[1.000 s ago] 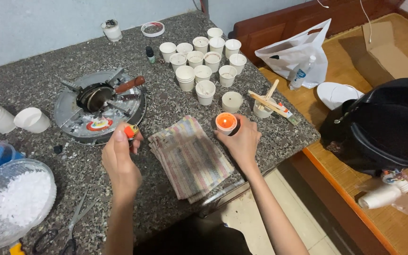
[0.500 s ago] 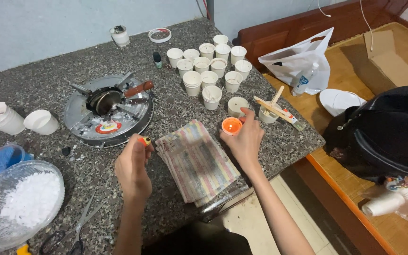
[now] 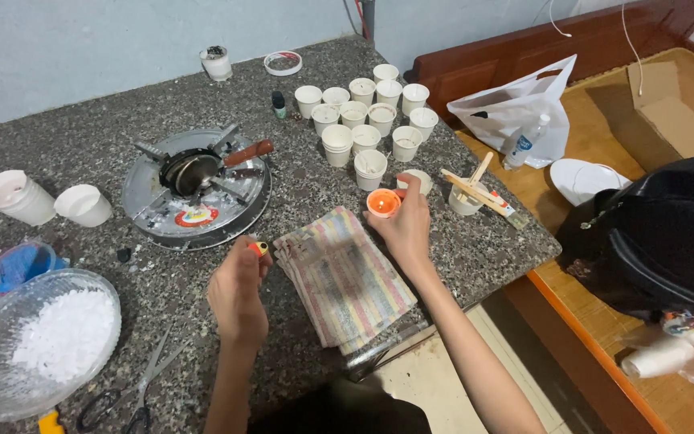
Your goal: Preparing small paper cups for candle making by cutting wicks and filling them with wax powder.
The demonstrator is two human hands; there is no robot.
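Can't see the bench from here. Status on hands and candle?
Left hand shut on lighter. Right hand shut on orange candle cup. Folded cloth lies between them; white cups just beyond.

Twelve white paper cups (image 3: 365, 128) are standing clustered near the countertop's (image 3: 106, 145) far edge, two more white cups (image 3: 16, 197) are sitting at its left edge, and one pair of scissors (image 3: 134, 394) is lying at the near edge.
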